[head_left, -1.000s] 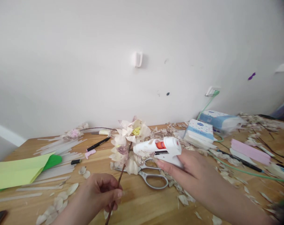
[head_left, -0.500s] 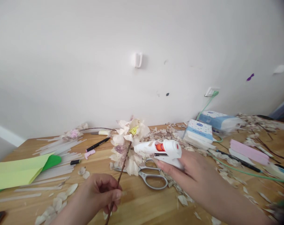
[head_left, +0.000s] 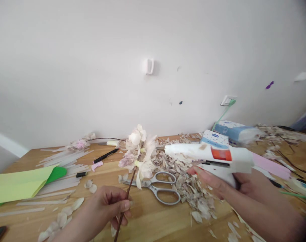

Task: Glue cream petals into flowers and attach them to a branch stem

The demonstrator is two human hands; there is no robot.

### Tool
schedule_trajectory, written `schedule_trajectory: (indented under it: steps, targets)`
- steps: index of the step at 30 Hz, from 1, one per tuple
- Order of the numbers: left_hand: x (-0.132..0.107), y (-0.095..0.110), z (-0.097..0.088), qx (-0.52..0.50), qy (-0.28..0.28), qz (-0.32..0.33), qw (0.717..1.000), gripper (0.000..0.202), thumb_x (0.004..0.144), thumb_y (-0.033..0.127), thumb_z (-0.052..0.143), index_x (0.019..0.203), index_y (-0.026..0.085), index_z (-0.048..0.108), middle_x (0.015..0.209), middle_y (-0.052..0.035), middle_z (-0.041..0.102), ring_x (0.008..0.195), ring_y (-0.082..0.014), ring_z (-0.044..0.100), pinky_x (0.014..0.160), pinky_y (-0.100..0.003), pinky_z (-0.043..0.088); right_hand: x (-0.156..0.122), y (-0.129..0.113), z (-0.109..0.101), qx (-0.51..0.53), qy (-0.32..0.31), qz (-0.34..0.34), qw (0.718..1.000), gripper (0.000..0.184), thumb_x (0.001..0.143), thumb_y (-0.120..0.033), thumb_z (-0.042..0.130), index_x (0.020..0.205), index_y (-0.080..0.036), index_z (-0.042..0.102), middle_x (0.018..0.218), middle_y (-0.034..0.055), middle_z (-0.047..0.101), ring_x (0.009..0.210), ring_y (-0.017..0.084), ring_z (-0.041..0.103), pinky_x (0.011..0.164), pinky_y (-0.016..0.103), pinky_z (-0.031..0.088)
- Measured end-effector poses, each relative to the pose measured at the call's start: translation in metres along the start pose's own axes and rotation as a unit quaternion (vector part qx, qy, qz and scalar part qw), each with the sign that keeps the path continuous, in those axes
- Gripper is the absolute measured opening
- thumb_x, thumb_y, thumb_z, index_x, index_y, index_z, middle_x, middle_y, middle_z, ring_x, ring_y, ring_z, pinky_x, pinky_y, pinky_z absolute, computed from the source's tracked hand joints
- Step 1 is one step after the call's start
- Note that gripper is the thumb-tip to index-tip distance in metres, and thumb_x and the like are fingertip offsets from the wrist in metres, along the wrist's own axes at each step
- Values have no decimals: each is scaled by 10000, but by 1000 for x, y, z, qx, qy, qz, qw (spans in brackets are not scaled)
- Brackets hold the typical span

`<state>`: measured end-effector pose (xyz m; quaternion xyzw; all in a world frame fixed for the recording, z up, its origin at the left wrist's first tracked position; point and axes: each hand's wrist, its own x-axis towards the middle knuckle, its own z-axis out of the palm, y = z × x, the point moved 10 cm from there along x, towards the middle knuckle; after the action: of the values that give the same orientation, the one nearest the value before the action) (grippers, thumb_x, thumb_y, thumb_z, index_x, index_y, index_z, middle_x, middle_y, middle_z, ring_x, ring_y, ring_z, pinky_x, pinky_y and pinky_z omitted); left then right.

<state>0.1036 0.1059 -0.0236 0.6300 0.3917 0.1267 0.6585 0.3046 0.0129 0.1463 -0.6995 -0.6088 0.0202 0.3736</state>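
My left hand (head_left: pixel 115 206) pinches a thin brown twig (head_left: pixel 128 193) between thumb and fingers. Pale cream and faintly purple petal flowers (head_left: pixel 140 154) cluster at the twig's upper end. My right hand (head_left: pixel 240 198) is wrapped around the handle of a white hot glue gun (head_left: pixel 208 156) with an orange-red part on its side. Its nozzle points left, close to the right side of the flowers. Grey-handled scissors (head_left: pixel 165 188) lie on the table behind the twig, their blades partly covered by a petal.
Dried petals (head_left: pixel 193 188) are heaped on the wooden table (head_left: pixel 143 222). Glue sticks (head_left: pixel 64 174) and yellow-green paper (head_left: pixel 19 183) lie left. A black marker (head_left: pixel 105 155) rests farther back. Tissue packs (head_left: pixel 237 131) stand near the wall, below a socket with a green cord (head_left: pixel 222 116).
The glue gun has moved right and nearer to me, away from the flower stem. The flowers have turned on the twig, showing a different side. My left hand stays in place.
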Motion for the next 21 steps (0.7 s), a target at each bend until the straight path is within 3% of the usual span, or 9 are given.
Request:
schedule_trajectory:
  steps: [7,14,21]
  targets:
    - [-1,3,2,28,8,6,1000,216,711,362,614,665,151,616,575,27,616,521,-89,581,460,-157,422,7,14,16,4,-43,51,998,363,787,-528,465,812,-214,647,568,-7,600,540,178,559,458,248,427]
    - [-4,4,5,41,-4,0,999,220,711,351,604,620,151,615,548,28,592,521,-90,571,465,-157,411,8,24,26,-43,-88,74,992,429,799,-564,424,605,-206,556,533,-11,551,495,156,509,429,246,373]
    - [-2,0,6,57,-14,3,998,263,742,389,571,633,161,641,559,18,608,536,-95,571,487,-166,409,14,22,7,5,-24,28,999,287,776,-471,522,785,-224,669,607,-3,645,574,191,606,488,266,466]
